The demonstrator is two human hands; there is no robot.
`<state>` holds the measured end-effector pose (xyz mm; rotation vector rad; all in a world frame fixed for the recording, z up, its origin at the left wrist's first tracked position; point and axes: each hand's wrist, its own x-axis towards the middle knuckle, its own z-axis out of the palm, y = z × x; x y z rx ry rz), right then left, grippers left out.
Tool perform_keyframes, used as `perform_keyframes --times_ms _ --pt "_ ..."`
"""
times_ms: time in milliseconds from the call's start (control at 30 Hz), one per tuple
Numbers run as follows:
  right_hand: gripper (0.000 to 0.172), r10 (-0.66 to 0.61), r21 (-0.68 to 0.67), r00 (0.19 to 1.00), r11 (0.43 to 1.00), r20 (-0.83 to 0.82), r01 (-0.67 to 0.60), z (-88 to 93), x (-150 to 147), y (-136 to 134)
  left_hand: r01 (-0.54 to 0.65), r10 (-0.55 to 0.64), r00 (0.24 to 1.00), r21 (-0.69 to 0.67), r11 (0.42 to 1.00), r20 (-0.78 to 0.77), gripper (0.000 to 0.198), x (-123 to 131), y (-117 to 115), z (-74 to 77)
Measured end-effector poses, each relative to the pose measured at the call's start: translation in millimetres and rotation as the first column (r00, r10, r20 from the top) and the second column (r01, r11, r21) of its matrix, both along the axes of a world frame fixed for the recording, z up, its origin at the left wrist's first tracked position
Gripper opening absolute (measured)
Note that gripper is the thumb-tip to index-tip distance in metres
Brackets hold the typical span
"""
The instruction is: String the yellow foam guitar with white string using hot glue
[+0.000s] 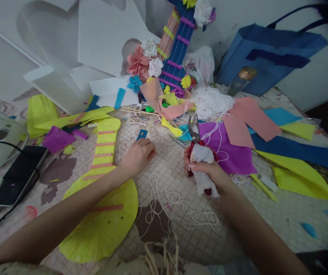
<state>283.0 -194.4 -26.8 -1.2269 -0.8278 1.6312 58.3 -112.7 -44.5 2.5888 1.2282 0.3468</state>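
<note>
While the right hand is closing its fingers around the handles, the red-handled metal pruning shears with a white wrapping are pointing their blades toward the far side, just right of the table's middle. To their left, the left hand is resting with its fingers curled narrowly at a small dark-blue strip with holes; I cannot tell whether they are pinching it. Under the left forearm, a yellow guitar shape with salmon crossbars is lying flat. Between the hands, on the near side, a loose tangle of thin white string is spreading. Just right of the shears, a purple sheet is lying beside salmon paper pieces. Farther off, a heap of white string is sitting before a dark-blue guitar shape with purple crossbars. At far right, a blue bag is standing; at left, a black-screened phone is lying.
</note>
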Motion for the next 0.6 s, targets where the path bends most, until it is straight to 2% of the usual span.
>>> perform_keyframes --times_ms 167,333,467,600 --pt "0.036 0.005 0.014 1.000 1.000 -0.003 -0.005 -0.6 1.8 -1.2 -0.108 0.102 0.988 0.055 0.993 0.115 0.007 -13.7 -1.0 -8.1" --pt "0.034 -0.013 0.014 1.000 1.000 -0.015 0.013 -2.2 3.0 -1.8 -0.172 0.163 0.943 0.006 0.985 0.289 0.004 -33.9 -3.8 -8.6" --pt "0.033 -0.027 -0.005 1.000 1.000 -0.001 0.027 -0.5 1.9 -1.2 -0.201 0.198 0.928 -0.023 0.979 0.316 0.005 -49.0 -9.3 -2.5" --pt "0.033 -0.026 -0.011 1.000 1.000 0.005 0.026 0.3 -0.9 -1.3 -0.195 0.187 0.933 -0.006 0.981 0.307 0.008 -49.7 -6.5 -3.3"
